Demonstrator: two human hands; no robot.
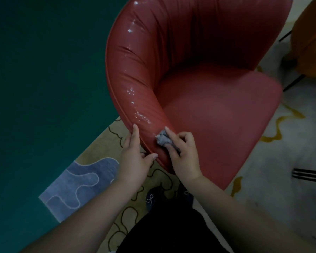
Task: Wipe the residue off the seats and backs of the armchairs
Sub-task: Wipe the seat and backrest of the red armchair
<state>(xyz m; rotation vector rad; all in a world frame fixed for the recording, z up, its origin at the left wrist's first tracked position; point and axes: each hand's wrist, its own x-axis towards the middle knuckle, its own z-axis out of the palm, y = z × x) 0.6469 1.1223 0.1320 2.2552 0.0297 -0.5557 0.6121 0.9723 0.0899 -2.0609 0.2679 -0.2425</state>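
Item: glossy red leather-look armchair with curved wraparound back (199, 57), standing on a pale patterned rug (274, 154) beside a dark green floor (35, 70). We are viewing it from above.

Item: small crumpled grey cloth (163, 140). We are pinching it in our right hand (182, 154), fingers curled round it, and pressing it against the near end of the padded back.

Item: left hand (133, 152), fingers straight, steadying the chair's outer edge just beside the cloth; the hands are lying close together, not touching.

Item: whitish specks of residue (135, 99), running along the crest of the back.

Item: second, orange armchair (312, 39), partly showing at the right edge.

Risk: with so little cloth in hand, we judge it may be smearing residue rather than lifting it, or slipping on the slick surface.
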